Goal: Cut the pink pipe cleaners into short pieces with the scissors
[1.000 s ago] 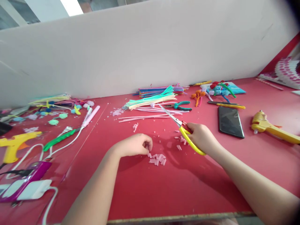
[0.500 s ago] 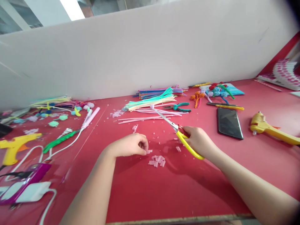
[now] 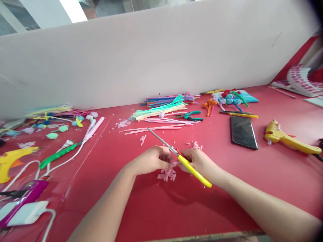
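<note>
My left hand [image 3: 154,160] is closed, its thumb and fingertips pinched at a short pink piece [image 3: 175,164] cut like a bit of pipe cleaner. Just below those fingertips lies a small pile of short pink pieces [image 3: 166,175] on the red table [image 3: 151,205]. My right hand [image 3: 202,164] is wrapped round a pair of scissors [image 3: 194,170] with yellow handles, the blades pointing up and left over my left hand. Its fingertips come close to the left ones, and hand and handle partly hide them. More pink bits [image 3: 197,145] lie behind my right hand.
Bundles of pipe cleaners [image 3: 161,111] and teal-handled pliers [image 3: 189,116] lie at the back. On the right are a black phone [image 3: 244,132] and a yellow glue gun [image 3: 290,138]. Another yellow glue gun [image 3: 12,159], cables and a purple power strip [image 3: 27,201] occupy the left.
My right hand has moved left and down with the scissors, close to my left hand. My left hand has shifted right, over the edge of the pink pile. The view has shifted slightly.
</note>
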`<state>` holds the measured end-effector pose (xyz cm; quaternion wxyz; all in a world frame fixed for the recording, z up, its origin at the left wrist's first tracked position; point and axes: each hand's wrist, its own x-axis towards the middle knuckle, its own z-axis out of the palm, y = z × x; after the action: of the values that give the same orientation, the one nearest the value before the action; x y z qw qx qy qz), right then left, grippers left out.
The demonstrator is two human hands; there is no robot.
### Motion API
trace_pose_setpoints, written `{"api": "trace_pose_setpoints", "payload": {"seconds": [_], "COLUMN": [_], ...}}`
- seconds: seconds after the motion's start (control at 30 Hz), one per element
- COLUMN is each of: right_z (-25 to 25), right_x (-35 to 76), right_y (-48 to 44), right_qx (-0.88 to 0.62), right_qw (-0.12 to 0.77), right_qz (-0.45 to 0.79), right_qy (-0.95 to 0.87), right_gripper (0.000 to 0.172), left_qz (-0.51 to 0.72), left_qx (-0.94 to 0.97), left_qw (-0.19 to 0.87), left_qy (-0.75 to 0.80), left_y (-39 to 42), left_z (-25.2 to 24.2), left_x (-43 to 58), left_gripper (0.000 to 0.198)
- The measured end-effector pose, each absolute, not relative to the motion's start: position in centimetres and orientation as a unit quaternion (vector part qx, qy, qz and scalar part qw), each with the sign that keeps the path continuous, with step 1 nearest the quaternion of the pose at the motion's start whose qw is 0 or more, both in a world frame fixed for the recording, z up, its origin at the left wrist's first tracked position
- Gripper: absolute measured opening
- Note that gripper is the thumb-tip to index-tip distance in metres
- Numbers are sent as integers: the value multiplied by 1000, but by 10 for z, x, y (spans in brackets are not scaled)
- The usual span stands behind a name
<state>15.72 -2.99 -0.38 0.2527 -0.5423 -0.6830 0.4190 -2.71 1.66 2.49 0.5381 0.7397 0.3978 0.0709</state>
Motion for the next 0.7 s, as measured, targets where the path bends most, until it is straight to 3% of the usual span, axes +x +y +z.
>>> {"api": "trace_pose_setpoints", "payload": {"seconds": [0.2, 0.4, 0.53, 0.7], "right_z": [-8, 1, 2, -5], "right_x": [160, 160, 160, 163], "right_y": [-31, -30, -27, -25], "right_qx": [-532, -552, -607, -613], "right_qw": [254, 273, 299, 312], "right_qz": [439, 466, 427, 398], "right_qy": [-678, -635, -599, -607], "right_gripper": [19, 11, 17, 15], "left_qz": [144, 242, 270, 292], "left_qx": [716, 618, 597, 658], "left_qw": [498, 596, 633, 531], "left_qy": [468, 452, 412, 446], "left_y": [29, 23, 8, -1], "left_z": [24, 14, 4, -1], "left_x": [-37, -21, -1, 8], "left_gripper": [12, 14, 13, 16]}}
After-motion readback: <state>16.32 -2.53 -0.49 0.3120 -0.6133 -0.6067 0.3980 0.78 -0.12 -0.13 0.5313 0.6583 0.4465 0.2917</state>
